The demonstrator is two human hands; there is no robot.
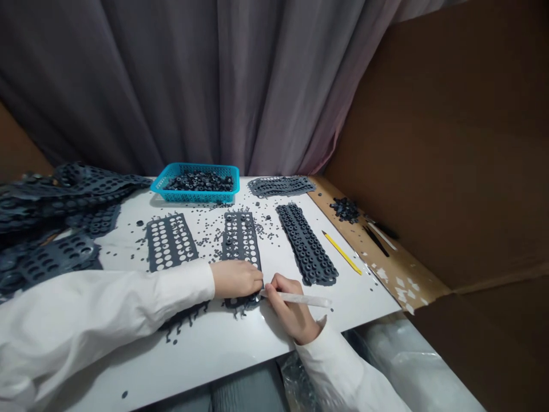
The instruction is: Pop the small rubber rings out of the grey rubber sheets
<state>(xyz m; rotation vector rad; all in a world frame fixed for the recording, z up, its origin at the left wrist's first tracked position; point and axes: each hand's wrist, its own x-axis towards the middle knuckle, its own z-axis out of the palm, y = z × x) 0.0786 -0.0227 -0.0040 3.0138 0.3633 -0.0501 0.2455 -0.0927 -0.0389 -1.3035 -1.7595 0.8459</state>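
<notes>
A dark grey rubber sheet with rows of round holes (pixel 241 247) lies flat on the white table. My left hand (pixel 238 278) rests across its near part, fingers bent and pressed together on the sheet's right edge. Wrapped in my right hand (pixel 290 309) is a slim tool with a white handle (pixel 306 299), held like a pen. Its tip points left, at the sheet's near right corner, close beside my left fingertips. What lies under my left fingers is hidden. A second perforated sheet (pixel 171 243) is to the left, partly covered by my left sleeve.
A blue basket (pixel 195 197) of small black rubber parts stands at the back. To the right are a sheet full of rings (pixel 306 246) and a yellow pencil-like stick (pixel 342 253). Perforated sheets (pixel 86 189) are heaped at left. Tiny dark discs litter the table.
</notes>
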